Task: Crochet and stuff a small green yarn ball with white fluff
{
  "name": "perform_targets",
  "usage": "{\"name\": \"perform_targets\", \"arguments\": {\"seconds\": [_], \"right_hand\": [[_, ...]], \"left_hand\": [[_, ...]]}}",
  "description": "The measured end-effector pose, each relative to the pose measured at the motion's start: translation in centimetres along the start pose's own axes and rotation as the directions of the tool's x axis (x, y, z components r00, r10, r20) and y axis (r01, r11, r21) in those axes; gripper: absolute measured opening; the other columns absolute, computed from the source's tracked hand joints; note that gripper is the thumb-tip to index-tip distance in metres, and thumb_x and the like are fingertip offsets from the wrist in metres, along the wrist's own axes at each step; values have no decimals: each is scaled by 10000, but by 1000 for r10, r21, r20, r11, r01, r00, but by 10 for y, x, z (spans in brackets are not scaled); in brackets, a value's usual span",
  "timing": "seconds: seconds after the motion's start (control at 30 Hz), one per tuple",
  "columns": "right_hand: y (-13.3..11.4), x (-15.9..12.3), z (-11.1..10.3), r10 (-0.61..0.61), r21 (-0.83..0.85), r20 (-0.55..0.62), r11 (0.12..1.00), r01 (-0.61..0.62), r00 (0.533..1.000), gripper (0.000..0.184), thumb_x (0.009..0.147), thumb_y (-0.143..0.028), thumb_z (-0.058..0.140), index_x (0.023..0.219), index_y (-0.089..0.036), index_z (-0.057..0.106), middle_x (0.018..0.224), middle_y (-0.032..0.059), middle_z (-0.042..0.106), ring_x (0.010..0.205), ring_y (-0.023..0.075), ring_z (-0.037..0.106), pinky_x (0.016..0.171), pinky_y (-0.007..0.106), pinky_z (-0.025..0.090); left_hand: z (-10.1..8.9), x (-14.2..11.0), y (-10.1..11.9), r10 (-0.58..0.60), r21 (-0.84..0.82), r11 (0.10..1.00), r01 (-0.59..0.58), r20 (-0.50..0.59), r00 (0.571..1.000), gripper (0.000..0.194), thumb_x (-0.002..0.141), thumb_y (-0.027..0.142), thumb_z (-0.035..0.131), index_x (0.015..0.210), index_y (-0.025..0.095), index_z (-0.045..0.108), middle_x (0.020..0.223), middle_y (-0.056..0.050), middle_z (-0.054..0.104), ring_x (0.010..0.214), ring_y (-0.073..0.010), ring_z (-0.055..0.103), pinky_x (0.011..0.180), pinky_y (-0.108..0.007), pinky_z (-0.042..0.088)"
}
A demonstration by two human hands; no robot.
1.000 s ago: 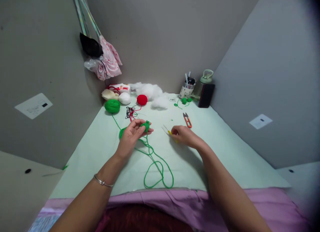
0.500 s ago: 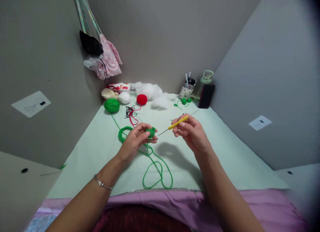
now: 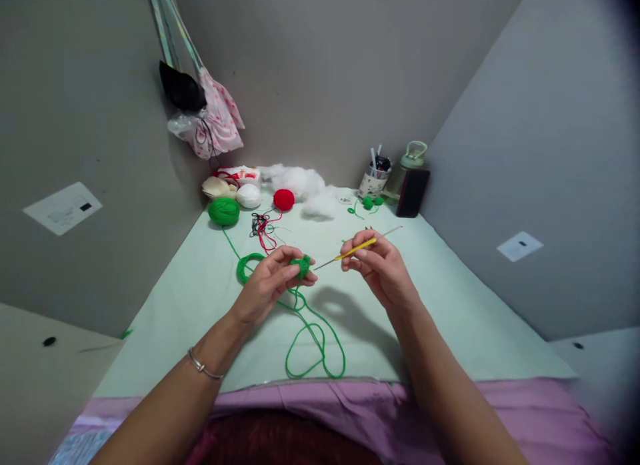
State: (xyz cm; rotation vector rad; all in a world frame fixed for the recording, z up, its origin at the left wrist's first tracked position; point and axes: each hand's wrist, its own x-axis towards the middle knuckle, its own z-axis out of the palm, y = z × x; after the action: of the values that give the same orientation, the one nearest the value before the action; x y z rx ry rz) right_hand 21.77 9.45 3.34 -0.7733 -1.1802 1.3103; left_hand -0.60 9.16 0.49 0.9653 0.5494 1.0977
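My two hands are both busy above the one worktop (image 3: 200, 318). My left hand (image 3: 269, 281) pinches one small green crocheted piece (image 3: 303, 266) between thumb and fingers. My right hand (image 3: 377, 261) grips one crochet hook (image 3: 357, 248) by its yellow handle, metal showing at both ends; its lower tip points at the crocheted piece, just beside it. Under my left hand a green yarn strand (image 3: 344, 358) spreads in loose loops towards me. Farther back I count three yarn balls: one green ball (image 3: 224, 212), one white ball (image 3: 249, 196) and one red ball (image 3: 284, 199), with one tangle of black thread (image 3: 259, 225) in front of the red. White stuffing (image 3: 300, 183) lies behind them. At the back right sit two small green balls (image 3: 369, 203), one pen cup (image 3: 373, 185), one bottle (image 3: 413, 159) and one dark phone (image 3: 413, 193). I wear one bracelet (image 3: 201, 367) on my left wrist.
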Motion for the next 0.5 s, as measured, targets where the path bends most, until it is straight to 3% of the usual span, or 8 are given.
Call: {"name": "perform_targets", "arguments": {"seconds": [0.5], "right_hand": [[3, -8, 11, -173, -58, -120, 984, 167, 978, 156, 854, -367, 741, 872, -221, 689, 929, 43, 729, 705, 140, 651, 706, 322, 587]], "left_hand": [[-1, 0, -1, -32, -25, 999, 33, 25, 999, 195, 866, 296, 712, 993, 170, 635, 1031, -90, 742, 823, -203, 742, 811, -356, 599]]}}
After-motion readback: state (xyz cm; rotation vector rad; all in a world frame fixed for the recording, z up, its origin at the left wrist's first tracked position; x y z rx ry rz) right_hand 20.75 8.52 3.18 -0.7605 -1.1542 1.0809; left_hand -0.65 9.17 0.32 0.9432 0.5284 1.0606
